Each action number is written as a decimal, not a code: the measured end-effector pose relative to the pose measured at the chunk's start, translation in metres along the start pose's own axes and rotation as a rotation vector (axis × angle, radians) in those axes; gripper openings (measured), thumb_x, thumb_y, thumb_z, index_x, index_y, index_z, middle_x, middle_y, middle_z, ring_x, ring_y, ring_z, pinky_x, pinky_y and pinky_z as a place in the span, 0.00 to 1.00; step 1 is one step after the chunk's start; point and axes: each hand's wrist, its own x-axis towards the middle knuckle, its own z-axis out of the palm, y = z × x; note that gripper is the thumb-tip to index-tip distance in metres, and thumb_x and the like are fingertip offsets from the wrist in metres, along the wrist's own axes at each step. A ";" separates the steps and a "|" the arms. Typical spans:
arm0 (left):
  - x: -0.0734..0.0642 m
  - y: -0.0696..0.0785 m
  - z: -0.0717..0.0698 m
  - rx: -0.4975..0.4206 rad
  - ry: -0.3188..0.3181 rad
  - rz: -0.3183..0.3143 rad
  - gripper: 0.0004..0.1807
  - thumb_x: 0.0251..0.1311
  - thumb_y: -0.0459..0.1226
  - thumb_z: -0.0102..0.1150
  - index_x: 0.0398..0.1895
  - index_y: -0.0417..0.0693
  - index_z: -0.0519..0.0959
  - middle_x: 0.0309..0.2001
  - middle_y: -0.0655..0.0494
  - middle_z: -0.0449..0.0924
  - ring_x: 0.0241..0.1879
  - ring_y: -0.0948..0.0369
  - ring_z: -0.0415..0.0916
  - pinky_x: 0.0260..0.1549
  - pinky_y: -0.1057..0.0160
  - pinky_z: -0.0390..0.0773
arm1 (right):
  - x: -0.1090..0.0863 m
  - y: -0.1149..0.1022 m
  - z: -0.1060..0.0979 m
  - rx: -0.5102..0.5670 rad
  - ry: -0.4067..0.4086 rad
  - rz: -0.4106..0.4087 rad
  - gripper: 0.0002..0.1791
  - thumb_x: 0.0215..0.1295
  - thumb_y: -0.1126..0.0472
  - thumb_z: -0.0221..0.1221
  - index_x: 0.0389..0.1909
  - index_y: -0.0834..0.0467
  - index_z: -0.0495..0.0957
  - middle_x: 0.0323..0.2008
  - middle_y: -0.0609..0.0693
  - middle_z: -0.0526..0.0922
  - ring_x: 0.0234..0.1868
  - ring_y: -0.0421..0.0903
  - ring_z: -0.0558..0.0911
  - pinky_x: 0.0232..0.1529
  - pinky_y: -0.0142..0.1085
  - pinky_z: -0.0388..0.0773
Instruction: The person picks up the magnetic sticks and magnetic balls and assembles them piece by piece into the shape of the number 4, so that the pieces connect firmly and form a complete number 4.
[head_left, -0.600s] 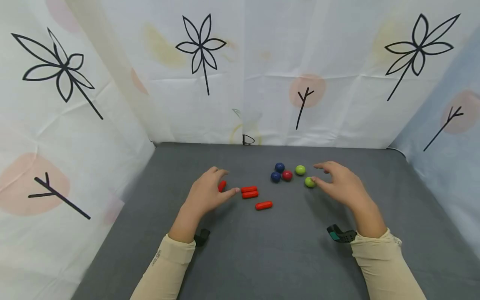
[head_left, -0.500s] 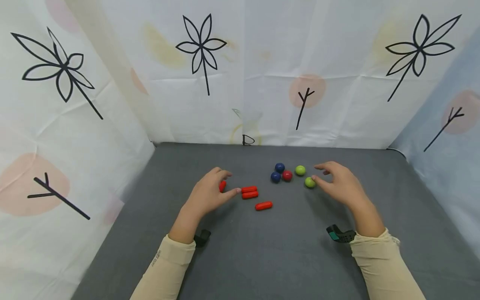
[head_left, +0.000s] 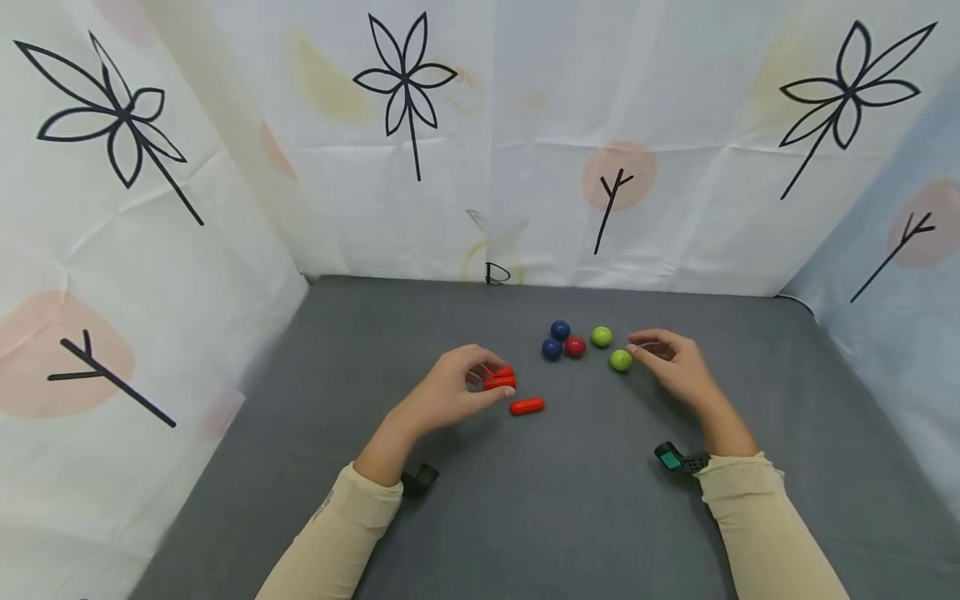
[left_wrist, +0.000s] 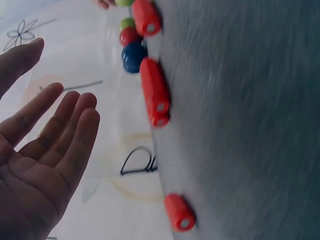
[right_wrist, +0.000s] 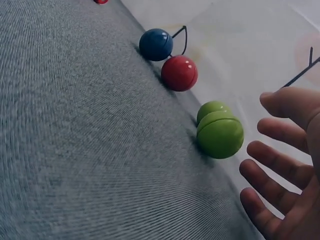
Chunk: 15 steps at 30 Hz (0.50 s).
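My left hand [head_left: 453, 392] hovers over the left side of the group, its fingers and thumb on either side of two red cylinders [head_left: 500, 383] lying side by side. In the left wrist view its fingers are spread and loosely bent, with nothing in them. A third red cylinder [head_left: 527, 406] lies nearer me; another red cylinder [left_wrist: 180, 212] is hidden behind the hand in the head view. My right hand [head_left: 678, 367] is beside the nearer green ball [head_left: 620, 360], its fingers relaxed and apart from it in the right wrist view. A second green ball [head_left: 602, 337] sits just behind.
Two blue balls [head_left: 552, 349] and a red ball [head_left: 575, 347] cluster left of the green ones. Everything lies on a grey cloth-covered table [head_left: 585, 500]. White patterned sheets [head_left: 525, 200] hang along its back and sides.
My left hand has moved right, from beside the far-left red cylinder to over the pair. My right hand has stayed nearly in place, its fingers slightly closer together. The head view has shifted slightly.
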 end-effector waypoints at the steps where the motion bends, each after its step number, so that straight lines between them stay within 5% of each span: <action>1: 0.001 0.000 0.003 -0.018 -0.014 0.000 0.22 0.68 0.45 0.72 0.60 0.45 0.84 0.56 0.48 0.84 0.52 0.54 0.83 0.57 0.54 0.83 | 0.001 0.003 0.000 0.012 -0.007 0.003 0.23 0.81 0.52 0.59 0.66 0.61 0.80 0.61 0.63 0.84 0.52 0.26 0.78 0.46 0.25 0.76; 4: 0.002 0.001 0.012 -0.055 -0.044 -0.006 0.21 0.68 0.43 0.72 0.59 0.43 0.84 0.57 0.48 0.85 0.52 0.55 0.83 0.57 0.54 0.83 | 0.002 0.009 0.001 0.051 -0.021 0.011 0.23 0.80 0.52 0.60 0.66 0.61 0.80 0.61 0.62 0.84 0.48 0.22 0.78 0.46 0.27 0.76; 15: 0.014 0.005 0.036 -0.011 -0.087 -0.049 0.14 0.70 0.40 0.69 0.54 0.45 0.85 0.54 0.49 0.86 0.56 0.52 0.82 0.60 0.50 0.81 | 0.004 0.020 0.006 0.115 -0.085 -0.012 0.21 0.75 0.56 0.66 0.63 0.62 0.82 0.55 0.63 0.84 0.44 0.33 0.82 0.44 0.29 0.79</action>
